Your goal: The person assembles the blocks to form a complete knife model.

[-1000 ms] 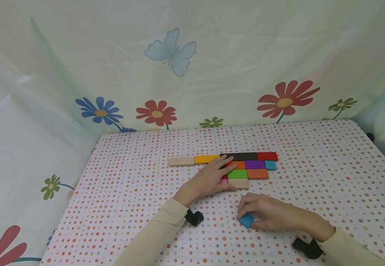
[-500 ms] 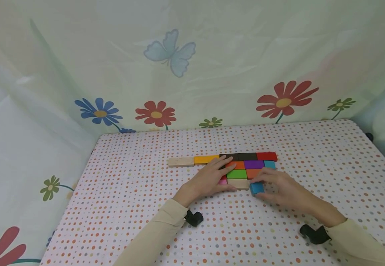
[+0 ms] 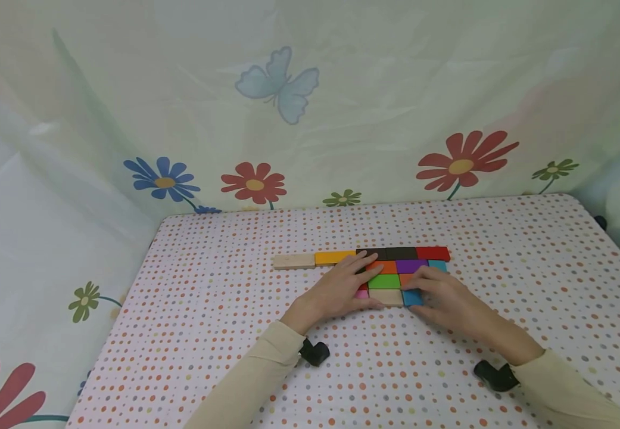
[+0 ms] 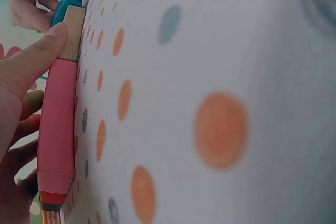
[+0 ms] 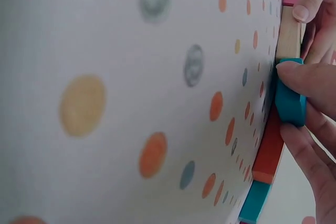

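Observation:
My right hand (image 3: 451, 301) pinches a small blue block (image 5: 290, 98) between thumb and fingers at the end of the nearest row. Beside it lies a plain wooden block (image 3: 386, 297), their ends meeting in the head view. My left hand (image 3: 336, 289) rests over the left part of the block layout, fingers spread, its thumb on the plain wooden block. A pink block (image 4: 56, 124) lies under that hand, mostly covered in the head view. Behind are a green block (image 3: 383, 282), an orange block (image 3: 382, 267) and a purple block (image 3: 411, 266). The right fingers partly hide an orange-red block (image 5: 269, 150).
The farthest row runs left to right: a plain wooden block (image 3: 294, 261), a yellow block (image 3: 333, 257), black blocks (image 3: 401, 253) and a red block (image 3: 433, 254). A light blue block (image 3: 438, 264) ends the second row. A dotted cloth (image 3: 224, 357) covers the table; a flowered curtain hangs behind.
My right hand has carried the blue block from the near side of the table up to the right end of the plain wooden block. The left hand has stayed in place.

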A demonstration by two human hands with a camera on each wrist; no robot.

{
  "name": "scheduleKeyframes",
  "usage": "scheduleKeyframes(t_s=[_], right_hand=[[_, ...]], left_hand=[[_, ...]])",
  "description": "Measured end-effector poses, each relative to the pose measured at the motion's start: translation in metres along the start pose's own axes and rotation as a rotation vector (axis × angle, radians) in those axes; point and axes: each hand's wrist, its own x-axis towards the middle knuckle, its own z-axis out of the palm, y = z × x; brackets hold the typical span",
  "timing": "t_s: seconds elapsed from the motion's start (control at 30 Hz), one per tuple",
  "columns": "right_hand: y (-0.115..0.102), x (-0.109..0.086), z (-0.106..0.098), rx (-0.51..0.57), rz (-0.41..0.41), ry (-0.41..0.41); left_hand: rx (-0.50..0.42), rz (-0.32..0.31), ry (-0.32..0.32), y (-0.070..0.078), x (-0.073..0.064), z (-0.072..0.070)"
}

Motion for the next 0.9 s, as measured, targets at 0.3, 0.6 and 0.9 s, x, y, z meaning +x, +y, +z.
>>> scheduleKeyframes(t_s=[0.3, 0.6, 0.9], right_hand=[[-0.002, -0.0011, -0.0004, -0.046, 0.008, -0.017], [-0.0014, -0.0061, -0.0016, -0.079, -0.028, -0.006], [-0.0003, -0.0011, -0.0073, -0.093, -0.122, 0.081]], left_hand=[[-0.01, 0.007, 0.006, 0.0018, 0.0014, 0.0004], [-0.006, 0.011, 0.01, 0.0015, 0.0032, 0.0013], [0.116, 0.013, -0.019, 0.0062, 0.0038, -0.0038]])
